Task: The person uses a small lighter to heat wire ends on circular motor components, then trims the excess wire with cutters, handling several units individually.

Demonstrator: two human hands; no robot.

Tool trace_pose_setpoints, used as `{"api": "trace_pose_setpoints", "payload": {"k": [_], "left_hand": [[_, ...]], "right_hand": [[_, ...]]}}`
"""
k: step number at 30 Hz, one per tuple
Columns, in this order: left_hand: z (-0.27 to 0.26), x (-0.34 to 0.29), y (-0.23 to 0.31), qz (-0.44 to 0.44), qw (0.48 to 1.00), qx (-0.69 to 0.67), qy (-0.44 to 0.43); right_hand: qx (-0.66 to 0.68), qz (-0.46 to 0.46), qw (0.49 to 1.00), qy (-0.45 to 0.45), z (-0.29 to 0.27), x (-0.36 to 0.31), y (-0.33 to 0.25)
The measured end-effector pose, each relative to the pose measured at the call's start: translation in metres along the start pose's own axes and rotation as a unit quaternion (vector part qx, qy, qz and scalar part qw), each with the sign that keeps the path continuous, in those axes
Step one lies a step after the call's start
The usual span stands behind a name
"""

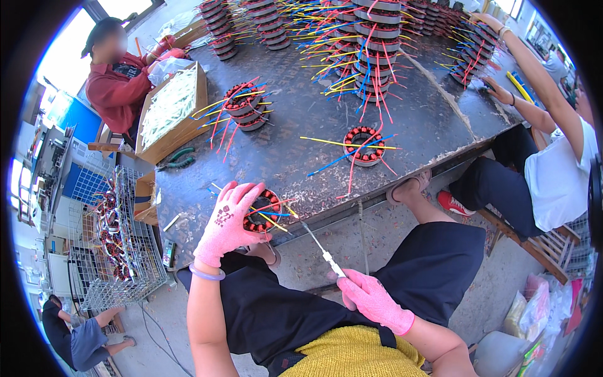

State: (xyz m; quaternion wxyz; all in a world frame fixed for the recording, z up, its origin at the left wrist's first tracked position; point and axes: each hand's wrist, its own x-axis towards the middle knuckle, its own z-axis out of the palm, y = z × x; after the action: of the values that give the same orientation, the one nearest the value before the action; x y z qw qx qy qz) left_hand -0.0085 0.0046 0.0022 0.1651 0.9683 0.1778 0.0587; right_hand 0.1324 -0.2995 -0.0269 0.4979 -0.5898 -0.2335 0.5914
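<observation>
At the near edge of the tabletop (289,138), the left hand (232,215) is clamped around the wound ring (261,212), so it is the nearer one. From the right hand (375,301), which is closed on the white-handled tool (333,264), this ring lies toward 10 o'clock. The tool's long axis points to 11 o'clock, its thin tip near a yellow wire end (291,212).
</observation>
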Motion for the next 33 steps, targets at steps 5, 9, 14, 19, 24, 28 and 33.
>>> {"api": "trace_pose_setpoints", "payload": {"k": [5, 9, 14, 19, 24, 28, 33], "left_hand": [[0.0005, 0.0007, 0.0005, -0.002, 1.000, 0.000, -0.003], [-0.0006, 0.0005, 0.0014, -0.008, 1.000, 0.000, -0.005], [-0.0004, 0.0008, 0.0007, -0.010, 1.000, 0.001, -0.008], [-0.0005, 0.0008, 0.0011, -0.010, 1.000, -0.002, -0.008], [-0.0004, 0.0005, 0.0010, -0.009, 1.000, -0.005, -0.007], [-0.0019, 0.0003, 0.0027, -0.012, 1.000, -0.005, -0.009], [-0.0010, -0.0004, 0.0033, -0.018, 1.000, 0.003, -0.003]], "right_hand": [[-0.001, -0.006, 1.000, 0.000, -0.0010, 0.0002, 0.0023], [0.013, 0.002, 1.000, 0.002, -0.0009, 0.0018, 0.0068], [0.006, 0.002, 1.000, 0.001, 0.0009, 0.0001, -0.0011], [0.013, -0.004, 1.000, -0.002, 0.0006, -0.0002, 0.0005], [0.004, -0.003, 1.000, -0.001, 0.0002, 0.0009, 0.0017], [0.002, 0.001, 1.000, -0.001, 0.0006, 0.0010, 0.0011], [0.029, -0.004, 1.000, 0.006, 0.0006, 0.0008, 0.0052]]}}
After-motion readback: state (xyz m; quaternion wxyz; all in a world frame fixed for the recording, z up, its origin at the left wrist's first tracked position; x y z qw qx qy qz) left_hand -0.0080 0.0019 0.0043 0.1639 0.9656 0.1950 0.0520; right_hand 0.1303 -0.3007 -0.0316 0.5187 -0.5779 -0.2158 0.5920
